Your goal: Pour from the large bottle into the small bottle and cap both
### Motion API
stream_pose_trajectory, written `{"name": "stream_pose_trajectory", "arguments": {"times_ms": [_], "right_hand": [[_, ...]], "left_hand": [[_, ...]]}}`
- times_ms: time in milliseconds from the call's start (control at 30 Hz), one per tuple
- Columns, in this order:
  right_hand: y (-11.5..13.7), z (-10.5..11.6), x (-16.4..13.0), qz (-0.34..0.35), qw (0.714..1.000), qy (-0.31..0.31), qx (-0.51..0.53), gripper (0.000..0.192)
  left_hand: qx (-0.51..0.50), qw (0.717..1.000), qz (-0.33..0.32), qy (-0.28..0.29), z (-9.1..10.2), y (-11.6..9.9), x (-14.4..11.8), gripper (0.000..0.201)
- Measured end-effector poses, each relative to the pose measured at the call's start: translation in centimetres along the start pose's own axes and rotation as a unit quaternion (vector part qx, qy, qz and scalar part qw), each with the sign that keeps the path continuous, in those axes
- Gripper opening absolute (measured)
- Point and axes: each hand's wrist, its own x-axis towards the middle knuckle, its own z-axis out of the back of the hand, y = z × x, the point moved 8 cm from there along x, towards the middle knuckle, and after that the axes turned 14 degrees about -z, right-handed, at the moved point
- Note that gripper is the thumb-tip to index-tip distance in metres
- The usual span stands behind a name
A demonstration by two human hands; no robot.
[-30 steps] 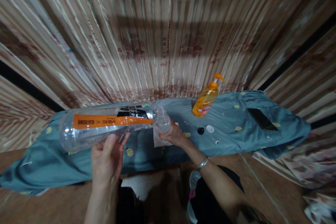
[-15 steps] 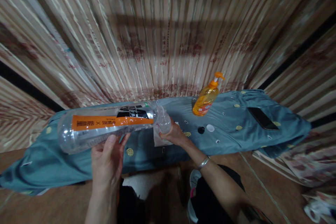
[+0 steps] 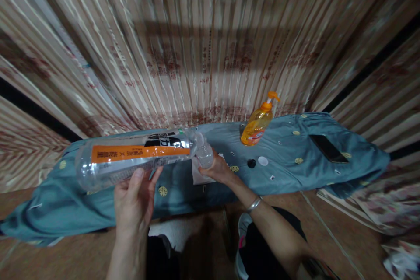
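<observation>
My left hand (image 3: 136,192) is closed around the underside of a large clear plastic bottle (image 3: 114,168) with an orange and silver label. The bottle lies nearly level, its neck pointing right. At that neck my right hand (image 3: 216,167) grips a small clear bottle (image 3: 205,155), tilted so that its mouth is close to the large bottle's mouth. Whether the two mouths touch, and whether liquid passes between them, I cannot tell. Beneath the small bottle a white tissue (image 3: 200,178) lies on the cloth, partly hidden by my right hand.
A blue-green patterned cloth (image 3: 285,170) covers the narrow table. On it stand or lie an orange pump bottle (image 3: 257,127), a black cap (image 3: 251,163), a white disc (image 3: 263,160) and a dark phone (image 3: 328,148). A pleated curtain (image 3: 210,52) hangs directly behind.
The large bottle has shifted very slightly, its base a little to the right. Both hands keep their hold in nearly the same places.
</observation>
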Motion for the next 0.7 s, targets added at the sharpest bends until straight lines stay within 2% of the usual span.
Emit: {"name": "stream_pose_trajectory", "arguments": {"times_ms": [167, 400, 700], "right_hand": [[0.24, -0.18, -0.13, 0.009, 1.0, -0.001, 0.008, 0.067], [-0.06, 0.01, 0.07, -0.014, 1.0, 0.003, -0.003, 0.07], [-0.12, 0.05, -0.01, 0.0, 1.0, 0.009, 0.011, 0.07]], "left_hand": [[-0.001, 1.0, 0.008, 0.003, -0.05, 0.26, -0.24, 0.036], [-0.004, 1.0, -0.001, 0.002, 0.28, 0.24, -0.27, 0.031], [0.017, 1.0, 0.001, 0.004, 0.35, -0.33, 0.3, 0.037]]}}
